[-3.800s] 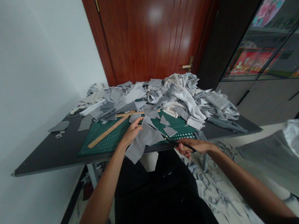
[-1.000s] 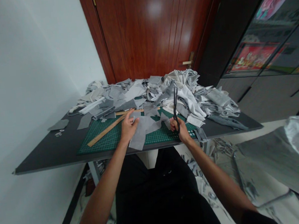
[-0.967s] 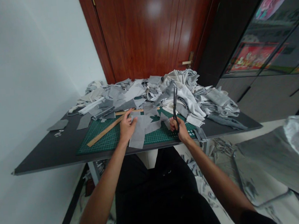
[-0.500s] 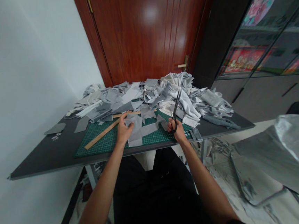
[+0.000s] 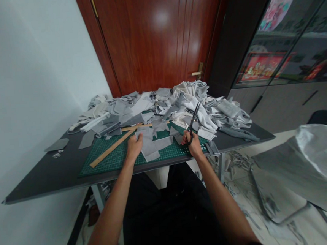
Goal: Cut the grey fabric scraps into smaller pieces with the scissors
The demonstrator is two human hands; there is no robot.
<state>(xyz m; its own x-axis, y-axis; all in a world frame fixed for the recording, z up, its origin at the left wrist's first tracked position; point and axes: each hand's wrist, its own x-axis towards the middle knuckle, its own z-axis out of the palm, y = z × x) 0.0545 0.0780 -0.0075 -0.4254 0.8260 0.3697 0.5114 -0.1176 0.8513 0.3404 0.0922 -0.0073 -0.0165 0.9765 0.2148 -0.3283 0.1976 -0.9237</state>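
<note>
My left hand (image 5: 134, 146) pinches the left edge of a grey fabric piece (image 5: 148, 146) between thumb and fingers. The piece lies over a green cutting mat (image 5: 112, 142). Black scissors (image 5: 194, 119) are gripped in my right hand (image 5: 192, 141), their blades pointing up and away from me, clear of the held piece. Between my hands lie more grey scraps (image 5: 160, 126) and a strip (image 5: 163, 142). A wooden ruler (image 5: 111, 152) runs diagonally on the mat, left of my left hand.
Heaped grey and white fabric scraps (image 5: 139, 103) cover the back of the dark table (image 5: 42, 175). A flat grey piece (image 5: 57, 144) sits at the left. Behind stands a wooden door (image 5: 156, 39). Scraps litter the floor; a large silvery sheet (image 5: 307, 159) is at the right.
My left hand's fingers have drawn in from over the fabric to its left edge, and the piece has turned slightly. My right hand still holds the scissors; the view has shifted a little.
</note>
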